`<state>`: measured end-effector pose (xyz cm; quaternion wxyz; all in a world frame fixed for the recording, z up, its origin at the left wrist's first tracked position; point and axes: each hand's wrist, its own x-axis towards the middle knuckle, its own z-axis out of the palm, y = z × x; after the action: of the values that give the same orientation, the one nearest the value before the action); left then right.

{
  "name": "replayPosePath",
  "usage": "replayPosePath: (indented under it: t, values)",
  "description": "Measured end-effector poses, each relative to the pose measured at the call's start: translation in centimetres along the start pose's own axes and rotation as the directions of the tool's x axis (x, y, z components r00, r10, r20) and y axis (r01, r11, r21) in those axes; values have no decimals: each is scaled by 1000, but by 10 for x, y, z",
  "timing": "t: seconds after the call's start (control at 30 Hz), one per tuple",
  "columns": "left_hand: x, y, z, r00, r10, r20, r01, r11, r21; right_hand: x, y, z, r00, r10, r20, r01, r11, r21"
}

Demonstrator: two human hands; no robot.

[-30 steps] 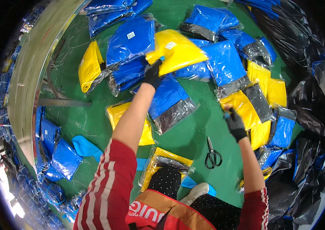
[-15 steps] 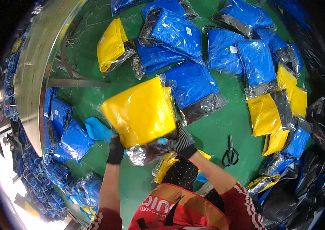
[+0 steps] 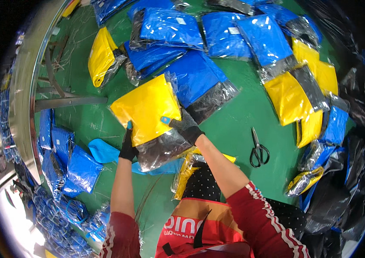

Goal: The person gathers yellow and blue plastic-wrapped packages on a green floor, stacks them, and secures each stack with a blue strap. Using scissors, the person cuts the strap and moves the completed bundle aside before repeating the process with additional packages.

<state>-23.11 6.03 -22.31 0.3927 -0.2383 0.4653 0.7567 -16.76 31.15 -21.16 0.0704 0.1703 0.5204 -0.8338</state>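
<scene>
I hold a yellow garment packed in a clear plastic bag (image 3: 148, 109) in front of me with both gloved hands. My left hand (image 3: 128, 146) grips its lower left edge. My right hand (image 3: 185, 126) grips its lower right edge, next to a small blue strip. The bag's empty clear end hangs crumpled below the yellow part. Just behind it on the green floor (image 3: 234, 129) lies a blue bagged garment (image 3: 199, 81).
Several blue and yellow bagged garments lie spread over the floor ahead and to the right. Black scissors (image 3: 258, 148) lie on the floor at my right. A yellow package (image 3: 187, 172) and a blue sheet (image 3: 103, 151) lie by my knees. A metal rail (image 3: 23, 107) curves along the left.
Both hands came back from reaching out over the pile and now hold the yellow bagged garment close in front of me, slightly further right than half a second ago.
</scene>
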Motion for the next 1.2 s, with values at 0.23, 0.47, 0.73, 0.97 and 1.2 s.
replayPosePath:
  t: [0.23, 0.47, 0.73, 0.97, 1.2]
  values:
    - [-47, 16, 139, 525, -113, 844, 554, 798, -238, -99, -99, -50, 950, -279, -142, 288, 956, 49]
    - [-66, -60, 202, 941, 7, 338, -212, 791, 574, -220, -65, -126, 857, -321, -402, 187, 922, -338]
    - [-186, -154, 31, 997, -70, 16, 44, 765, 643, -356, 70, -37, 937, -15, -349, 25, 999, 24]
    - [-138, -185, -15, 980, -35, 194, -183, 204, 962, -354, 143, -41, 940, 126, -317, -178, 974, -141]
    - [-135, -199, -26, 980, -172, 98, -85, 77, 993, -352, 153, -50, 927, 225, -301, -255, 965, -62]
